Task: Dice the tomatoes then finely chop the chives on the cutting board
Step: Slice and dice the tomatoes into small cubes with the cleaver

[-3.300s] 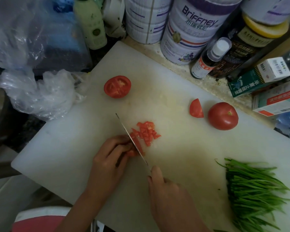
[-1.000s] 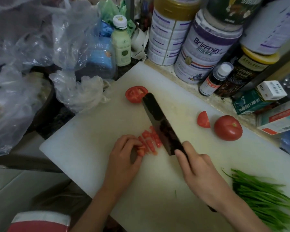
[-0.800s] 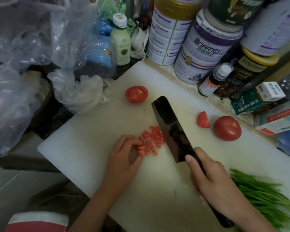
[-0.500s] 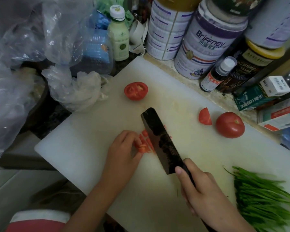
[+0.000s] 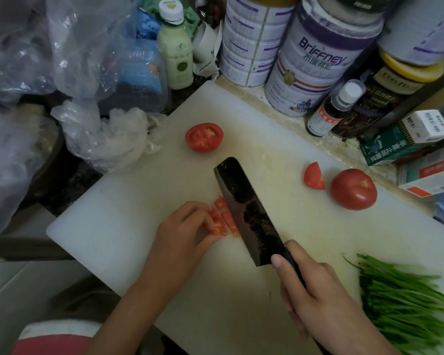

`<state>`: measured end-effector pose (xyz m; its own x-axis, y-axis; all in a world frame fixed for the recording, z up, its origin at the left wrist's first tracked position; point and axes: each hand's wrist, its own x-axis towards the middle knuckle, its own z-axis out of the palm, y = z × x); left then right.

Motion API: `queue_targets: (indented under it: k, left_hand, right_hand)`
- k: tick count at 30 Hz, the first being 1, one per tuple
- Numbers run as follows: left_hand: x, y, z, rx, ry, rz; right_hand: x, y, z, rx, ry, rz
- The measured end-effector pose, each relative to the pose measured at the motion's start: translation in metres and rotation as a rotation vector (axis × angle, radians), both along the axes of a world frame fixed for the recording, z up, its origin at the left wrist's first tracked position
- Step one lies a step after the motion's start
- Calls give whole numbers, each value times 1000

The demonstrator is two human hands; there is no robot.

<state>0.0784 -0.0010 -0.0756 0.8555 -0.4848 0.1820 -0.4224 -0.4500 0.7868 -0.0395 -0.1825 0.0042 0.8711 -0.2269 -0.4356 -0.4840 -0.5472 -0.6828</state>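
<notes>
Both curled, left hand [image 5: 182,233] tomato [image 5: 223,222], right hand [image 5: 315,299] knife [image 5: 249,213]

- Near left, my cutting board [image 5: 100,226] lies bare beside my left hand [image 5: 182,234]: free passage there.
- Diced tomato [image 5: 221,220], gripped by that hand, fills the gap up to my cleaver [image 5: 246,213], which my right hand [image 5: 318,298] holds.
- Between cleaver and whole tomato [image 5: 353,189] the board is open, bar a tomato wedge [image 5: 314,176] beside that tomato.
- A half tomato [image 5: 204,137] occupies the far left.
- Chives [image 5: 408,303] block the near right.
- Tins [image 5: 315,60], a small bottle [image 5: 333,108] and boxes [image 5: 405,139] wall the far edge; plastic bags [image 5: 105,139] crowd the left corner.
</notes>
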Motion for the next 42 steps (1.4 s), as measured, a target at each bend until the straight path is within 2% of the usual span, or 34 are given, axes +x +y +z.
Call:
queue_targets:
  k: [5, 13, 21, 32, 42]
  left_hand:
    - [-3, -3, 0, 63, -181, 33]
    - [0, -10, 7, 138, -216, 69]
    - [-5, -4, -1, 161, -422, -1]
    - [-13, 6, -13, 47, -339, 58]
    - [-15, 7, -16, 13, -314, 86]
  right_hand:
    - [4, 3, -4, 45, -7, 15]
    - [12, 3, -12, 7, -45, 104]
    - [13, 6, -12, -26, -13, 122]
    - [12, 13, -13, 9, -31, 136]
    - [8, 19, 7, -83, -59, 137]
